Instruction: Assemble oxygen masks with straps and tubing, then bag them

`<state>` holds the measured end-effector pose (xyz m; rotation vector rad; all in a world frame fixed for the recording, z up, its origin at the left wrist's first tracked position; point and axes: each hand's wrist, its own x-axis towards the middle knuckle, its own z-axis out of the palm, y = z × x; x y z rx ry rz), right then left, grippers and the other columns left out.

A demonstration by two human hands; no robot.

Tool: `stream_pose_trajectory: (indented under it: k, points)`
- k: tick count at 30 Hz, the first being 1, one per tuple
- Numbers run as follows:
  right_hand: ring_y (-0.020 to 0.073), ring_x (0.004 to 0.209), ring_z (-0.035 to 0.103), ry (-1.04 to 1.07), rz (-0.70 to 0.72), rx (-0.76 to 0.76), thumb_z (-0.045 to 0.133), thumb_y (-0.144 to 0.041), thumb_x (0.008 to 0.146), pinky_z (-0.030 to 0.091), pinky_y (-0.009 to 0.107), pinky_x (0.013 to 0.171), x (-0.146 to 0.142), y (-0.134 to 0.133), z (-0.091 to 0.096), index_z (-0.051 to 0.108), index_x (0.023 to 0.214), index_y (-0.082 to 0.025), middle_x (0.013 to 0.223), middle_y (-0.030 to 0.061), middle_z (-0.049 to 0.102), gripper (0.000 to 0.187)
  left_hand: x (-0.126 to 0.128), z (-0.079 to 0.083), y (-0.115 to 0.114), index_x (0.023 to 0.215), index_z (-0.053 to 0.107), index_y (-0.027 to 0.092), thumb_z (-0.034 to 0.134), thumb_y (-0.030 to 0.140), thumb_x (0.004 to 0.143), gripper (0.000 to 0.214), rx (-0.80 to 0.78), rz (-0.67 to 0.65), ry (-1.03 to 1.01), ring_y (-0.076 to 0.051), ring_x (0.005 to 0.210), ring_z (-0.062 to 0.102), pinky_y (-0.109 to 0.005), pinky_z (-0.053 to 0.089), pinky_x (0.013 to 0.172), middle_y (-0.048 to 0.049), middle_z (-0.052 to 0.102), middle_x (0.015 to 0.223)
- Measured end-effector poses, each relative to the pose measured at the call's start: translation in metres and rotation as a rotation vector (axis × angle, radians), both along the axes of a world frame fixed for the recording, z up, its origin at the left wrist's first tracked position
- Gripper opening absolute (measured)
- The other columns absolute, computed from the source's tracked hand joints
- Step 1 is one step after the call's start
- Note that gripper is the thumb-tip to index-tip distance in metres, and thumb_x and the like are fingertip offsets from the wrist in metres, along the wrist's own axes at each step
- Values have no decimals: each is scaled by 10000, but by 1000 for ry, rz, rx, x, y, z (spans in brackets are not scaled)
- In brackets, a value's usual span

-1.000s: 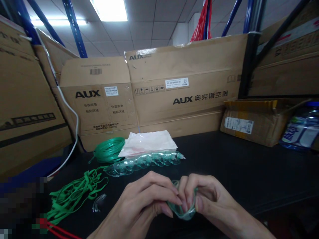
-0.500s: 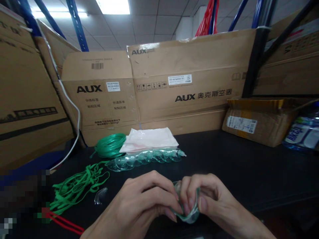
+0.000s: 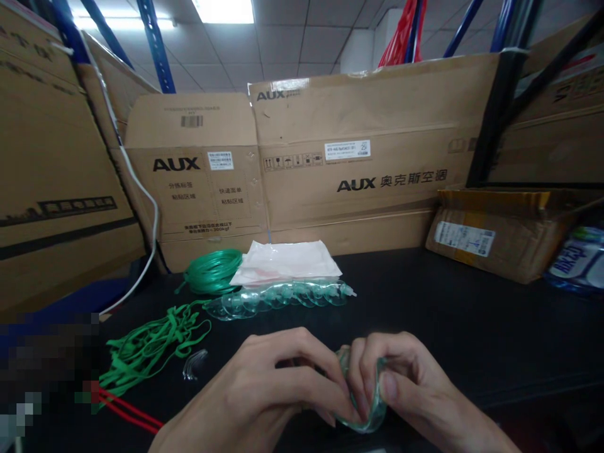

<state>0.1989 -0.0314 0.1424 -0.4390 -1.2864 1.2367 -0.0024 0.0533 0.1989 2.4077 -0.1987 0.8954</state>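
Note:
Between my hands is a translucent green oxygen mask (image 3: 376, 414), its soft rim bent and partly hidden by my fingers. My left hand (image 3: 268, 384) is closed, fingertips pressed on the mask's left and inner side. Thumb and fingers of my right hand (image 3: 408, 374) pinch the right rim, the fingers curled inside. Beyond them lies a row of nested clear green masks (image 3: 283, 299). To the left are a tangle of green elastic straps (image 3: 151, 349) and a small bunch of thin silver metal strips (image 3: 192, 365).
A coil of green tubing (image 3: 214, 270) and white plastic bags (image 3: 287, 261) lie at the back of the black table (image 3: 401, 296). An open cardboard box (image 3: 491, 236) and a blue-labelled bottle (image 3: 578, 261) stand right. Red cords (image 3: 129, 412) lie front left. Flattened cartons (image 3: 302, 207) wall the back.
The view has turned slightly left. Both hands remain on the mask, and my left fingertips have shifted further right along its inner rim, bending it.

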Motion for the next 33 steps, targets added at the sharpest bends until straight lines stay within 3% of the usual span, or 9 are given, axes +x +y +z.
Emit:
stream_pose_trajectory:
  k: [11, 18, 20, 23, 28, 33]
  points:
    - [183, 772, 643, -74, 7, 78, 761, -341, 910, 489, 362, 792, -2, -3, 5, 806, 862, -182, 720, 48, 715, 172, -2, 5, 0, 933, 764, 188, 570, -18, 939, 283, 179, 11, -57, -98, 750, 725, -170, 538, 738, -15, 793, 888]
    - [182, 767, 645, -176, -84, 115, 744, -348, 928, 494, 345, 760, 4, -3, 11, 816, 901, -199, 753, 51, 738, 168, -5, 3, 1, 967, 768, 202, 617, 37, 947, 225, 129, 29, 20, -91, 822, 736, -144, 559, 774, -13, 778, 976]
    - [180, 766, 640, -216, -121, 132, 732, -352, 938, 495, 340, 757, 5, -4, 12, 816, 911, -202, 771, 50, 737, 174, -5, 1, -2, 997, 761, 220, 759, 102, 869, 173, 110, 69, 65, -95, 864, 739, -138, 561, 788, 5, 766, 1019]
    - [180, 768, 640, -263, -182, 161, 718, -354, 947, 504, 334, 752, 5, -6, 13, 807, 907, -216, 782, 42, 726, 169, -3, -2, -9, 968, 721, 222, 884, 183, 755, 271, 123, 167, 60, -91, 880, 730, -140, 542, 802, 48, 757, 987]
    - [187, 780, 654, -354, -348, 234, 703, -323, 956, 528, 334, 804, -1, -8, 13, 794, 881, -240, 781, 33, 722, 144, 4, -7, -18, 909, 653, 201, 763, 147, 847, 138, 210, 323, -32, -101, 796, 704, -186, 521, 701, 45, 745, 890]
    - [194, 755, 657, -369, -411, 267, 704, -322, 951, 545, 325, 770, -4, -6, 15, 784, 862, -239, 756, 37, 721, 145, 6, -11, -20, 933, 635, 204, 679, 79, 863, 150, 299, 383, -74, -112, 755, 682, -220, 501, 635, 34, 731, 863]
